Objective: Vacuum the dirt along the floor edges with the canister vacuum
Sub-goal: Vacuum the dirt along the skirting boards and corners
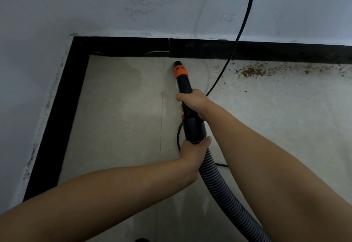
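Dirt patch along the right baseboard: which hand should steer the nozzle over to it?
Right. The right hand grips the nozzle nearest its tip, on the dirt patch side. The left hand holds further back at the hose joint, better for supporting.

Hose (224,190) runs off bottom edge; black cable (245,13) exits top edge (canister out of frame).
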Demonstrator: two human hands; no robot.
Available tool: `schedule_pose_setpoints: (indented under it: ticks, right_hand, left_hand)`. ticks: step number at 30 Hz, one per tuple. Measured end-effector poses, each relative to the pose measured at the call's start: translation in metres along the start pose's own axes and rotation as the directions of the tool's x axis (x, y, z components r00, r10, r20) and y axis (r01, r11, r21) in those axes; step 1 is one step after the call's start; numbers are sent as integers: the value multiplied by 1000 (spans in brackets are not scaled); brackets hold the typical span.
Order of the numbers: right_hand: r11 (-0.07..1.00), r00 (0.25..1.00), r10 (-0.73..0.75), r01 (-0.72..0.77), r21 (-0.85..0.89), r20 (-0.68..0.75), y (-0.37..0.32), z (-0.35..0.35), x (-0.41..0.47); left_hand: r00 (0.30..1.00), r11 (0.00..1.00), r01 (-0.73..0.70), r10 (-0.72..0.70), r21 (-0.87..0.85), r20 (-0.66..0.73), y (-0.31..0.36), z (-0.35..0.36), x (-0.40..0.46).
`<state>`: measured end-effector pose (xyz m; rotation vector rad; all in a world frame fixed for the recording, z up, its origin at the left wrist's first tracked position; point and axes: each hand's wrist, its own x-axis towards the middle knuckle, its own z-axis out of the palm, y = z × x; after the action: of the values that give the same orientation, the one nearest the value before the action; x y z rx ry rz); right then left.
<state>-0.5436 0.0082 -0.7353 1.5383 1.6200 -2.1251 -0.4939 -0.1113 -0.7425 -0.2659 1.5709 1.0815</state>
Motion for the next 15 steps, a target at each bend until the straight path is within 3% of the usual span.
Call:
schedule_pose_setpoints:
  ticks: [10, 15]
  right_hand:
    - [993, 973, 2, 25, 113, -230, -2, -65, 10]
    - [995, 967, 16, 9, 98, -253, 3, -89, 6]
  left_hand:
    - [991, 992, 3, -19, 124, 131, 23, 36, 8]
    - [985, 988, 3, -30, 156, 170, 20, 55, 8]
